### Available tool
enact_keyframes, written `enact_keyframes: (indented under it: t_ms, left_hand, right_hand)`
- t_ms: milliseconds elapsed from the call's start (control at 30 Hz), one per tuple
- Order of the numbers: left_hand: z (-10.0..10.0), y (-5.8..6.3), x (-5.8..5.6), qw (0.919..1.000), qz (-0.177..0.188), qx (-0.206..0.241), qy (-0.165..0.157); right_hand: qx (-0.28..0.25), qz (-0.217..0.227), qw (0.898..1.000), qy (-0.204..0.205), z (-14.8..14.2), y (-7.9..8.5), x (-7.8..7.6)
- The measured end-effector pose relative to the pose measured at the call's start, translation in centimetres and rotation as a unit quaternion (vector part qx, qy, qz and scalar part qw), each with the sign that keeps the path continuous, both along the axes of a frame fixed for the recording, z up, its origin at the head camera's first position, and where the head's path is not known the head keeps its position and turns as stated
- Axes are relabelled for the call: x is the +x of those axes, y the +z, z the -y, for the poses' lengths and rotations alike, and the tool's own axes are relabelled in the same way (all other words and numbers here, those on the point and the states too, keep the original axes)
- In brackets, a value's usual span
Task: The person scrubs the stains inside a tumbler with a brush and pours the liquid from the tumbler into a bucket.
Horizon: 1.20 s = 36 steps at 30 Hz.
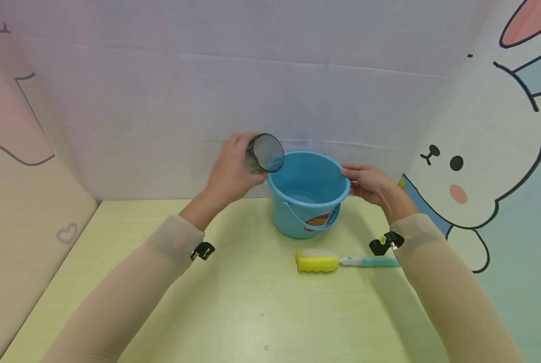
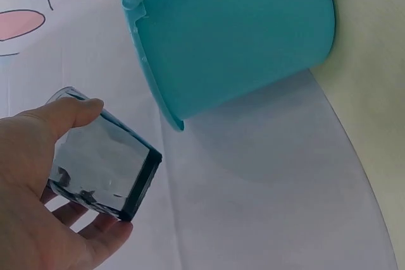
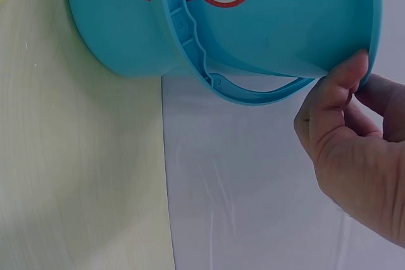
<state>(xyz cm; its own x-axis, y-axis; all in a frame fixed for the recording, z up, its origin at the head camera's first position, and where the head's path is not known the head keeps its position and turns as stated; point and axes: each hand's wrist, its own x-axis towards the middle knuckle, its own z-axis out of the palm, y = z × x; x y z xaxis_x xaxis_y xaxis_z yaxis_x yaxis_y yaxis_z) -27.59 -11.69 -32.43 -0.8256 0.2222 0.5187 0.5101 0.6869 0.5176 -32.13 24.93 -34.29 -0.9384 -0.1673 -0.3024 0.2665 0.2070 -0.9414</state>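
Observation:
A dark, see-through glass [image 1: 265, 153] is gripped by my left hand [image 1: 235, 169], tilted with its mouth toward the bucket, at the left rim. In the left wrist view the thumb lies along one side of the glass [image 2: 104, 156] and the fingers curl round the other. The blue plastic bucket [image 1: 293, 217] stands on the table near the back wall, its handle hanging down at the front. My right hand [image 1: 370, 184] pinches the bucket's right rim. The right wrist view shows thumb and fingers on either side of that rim, beside the handle [image 3: 253, 96].
In front of the bucket lies a brush with a yellow head [image 1: 317, 261] and a teal-and-white handle [image 1: 374, 261], partly behind the right sleeve. A white cloth wall [image 1: 161, 126] rises behind the pale wooden table [image 1: 234, 302]. A cartoon-printed sheet [image 1: 501, 176] borders the right side.

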Motion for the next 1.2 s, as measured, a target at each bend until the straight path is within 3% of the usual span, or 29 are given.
enact_keyframes:
  t_ms: [267, 567, 1200]
  left_hand:
    - [0.6, -0.4, 1.1, 0.9972, 0.038, 0.064, -0.001]
    - [1.8, -1.5, 2.9, 0.9874, 0.081, 0.136, -0.006]
    - [3.2, -4.4, 5.9, 0.9737, 0.146, 0.174, -0.015]
  right_hand:
    - [0.001, -0.002, 1.000, 0.007, -0.1, 0.1, 0.2]
    - [0.001, -0.006, 1.000, 0.006, 0.0, 0.2, 0.4]
    - [0.008, -0.005, 1.000, 0.005, -0.1, 0.3, 0.6]
